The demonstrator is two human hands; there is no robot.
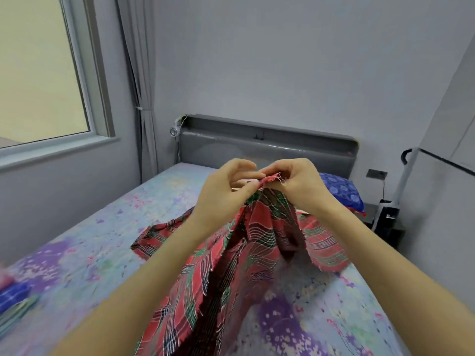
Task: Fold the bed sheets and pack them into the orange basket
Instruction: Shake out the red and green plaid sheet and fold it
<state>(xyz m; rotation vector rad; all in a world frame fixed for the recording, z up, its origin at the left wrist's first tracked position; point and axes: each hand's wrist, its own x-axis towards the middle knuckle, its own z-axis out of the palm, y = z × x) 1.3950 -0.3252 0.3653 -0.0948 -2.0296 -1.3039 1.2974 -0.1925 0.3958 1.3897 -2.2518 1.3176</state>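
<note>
**Holding up the red plaid sheet by its frayed edge**

Grips the red plaid sheet (257, 253) at its top edge with both hands, close together, above the middle of the bed (90, 253). Pinches the cloth with the left hand (226, 191), thumb and curled fingers closed on the edge. Pinches the same edge with the right hand (300, 183), just beside the left and almost touching it. Hangs down from there in long folds toward the camera, with the lower part spread on the flowered bed cover on both sides. Behind the hands, a grey headboard (270, 147) against the wall, and a blue pillow (341, 191) near its right end. At the left edge, on the bed, some blue and striped cloth (12, 301), too blurred to tell more. On the left wall, a window (38, 73), with a tied curtain (144, 98) in the corner beside it.
</note>
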